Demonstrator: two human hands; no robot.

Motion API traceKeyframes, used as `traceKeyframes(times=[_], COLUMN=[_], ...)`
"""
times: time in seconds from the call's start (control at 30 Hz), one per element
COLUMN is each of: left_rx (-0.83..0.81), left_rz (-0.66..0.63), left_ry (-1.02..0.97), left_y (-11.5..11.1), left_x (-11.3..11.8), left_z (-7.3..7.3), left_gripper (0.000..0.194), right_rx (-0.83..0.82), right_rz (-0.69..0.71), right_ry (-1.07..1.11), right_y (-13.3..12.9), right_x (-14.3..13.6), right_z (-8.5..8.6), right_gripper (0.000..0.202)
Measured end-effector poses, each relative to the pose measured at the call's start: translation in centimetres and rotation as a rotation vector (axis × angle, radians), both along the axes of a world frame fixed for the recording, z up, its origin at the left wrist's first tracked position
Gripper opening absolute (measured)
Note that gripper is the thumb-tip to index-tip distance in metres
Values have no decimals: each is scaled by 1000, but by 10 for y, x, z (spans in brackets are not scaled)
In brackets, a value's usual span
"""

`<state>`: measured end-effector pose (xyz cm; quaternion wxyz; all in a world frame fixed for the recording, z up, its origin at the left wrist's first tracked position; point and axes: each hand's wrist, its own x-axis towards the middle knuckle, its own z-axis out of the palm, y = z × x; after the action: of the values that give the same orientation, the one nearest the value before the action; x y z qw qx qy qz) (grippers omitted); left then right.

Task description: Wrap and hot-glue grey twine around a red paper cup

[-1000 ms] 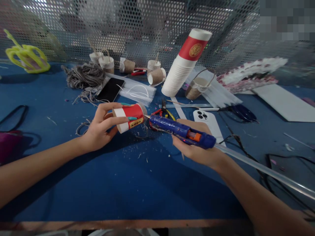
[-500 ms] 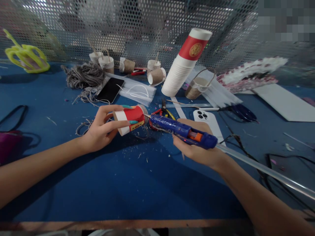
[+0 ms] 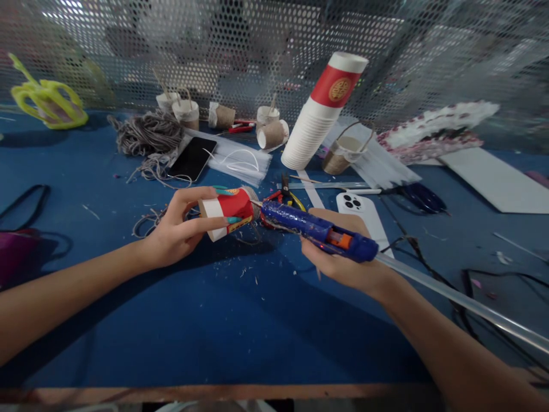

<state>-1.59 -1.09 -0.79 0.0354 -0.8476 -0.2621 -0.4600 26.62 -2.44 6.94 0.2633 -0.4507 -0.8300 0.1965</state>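
Over the near half of the blue tabletop [image 3: 240,332]: right hand [image 3: 349,272] wrapped round a blue plastic glue gun [image 3: 295,219], long translucent stick out its back. Left hand [image 3: 169,237] grips a red-and-white paper cup [image 3: 235,201], tipped sideways, brownish cord-wrapped end toward the nozzle; contact unclear. Farther: white three-lens phone [image 3: 369,217], tall stack of white paper cups [image 3: 311,134], loose grey yarn hank [image 3: 148,133]. Behind all, perforated metal screen [image 3: 240,40].

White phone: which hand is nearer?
Right. The right hand, around the glue gun, is just left of the white phone and overlaps it in view. The left hand, holding the red cup, is much further left.
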Motion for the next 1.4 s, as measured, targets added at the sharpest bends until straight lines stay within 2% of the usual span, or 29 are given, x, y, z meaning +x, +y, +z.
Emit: traceKeyframes(times=[0.13,0.33,0.5,0.73,1.13,1.3,1.4], left_rx=[-13,35,15,16,41,31,5], left_rz=[-18,-36,-2,-2,55,66,65], left_ry=[8,24,20,-5,-26,-78,-87], left_y=[0,2,1,0,-1,0,0], left_x=[-2,-3,-2,1,4,6,6], left_z=[-4,-5,-3,-1,7,9,8], left_gripper=[50,50,49,48,31,34,36], right_rx=[-36,1,5,-15,53,-14,9], right_rz=[-40,-73,-26,-48,9,-35,10], right_ry=[-3,-11,-52,-55,-46,-68,-35], right_y=[-2,-3,-1,-2,0,0,0], right_x=[-1,-2,0,-2,0,-1,0], right_z=[1,0,2,4,3,4,3], right_gripper=[21,20,20,21,18,20,21])
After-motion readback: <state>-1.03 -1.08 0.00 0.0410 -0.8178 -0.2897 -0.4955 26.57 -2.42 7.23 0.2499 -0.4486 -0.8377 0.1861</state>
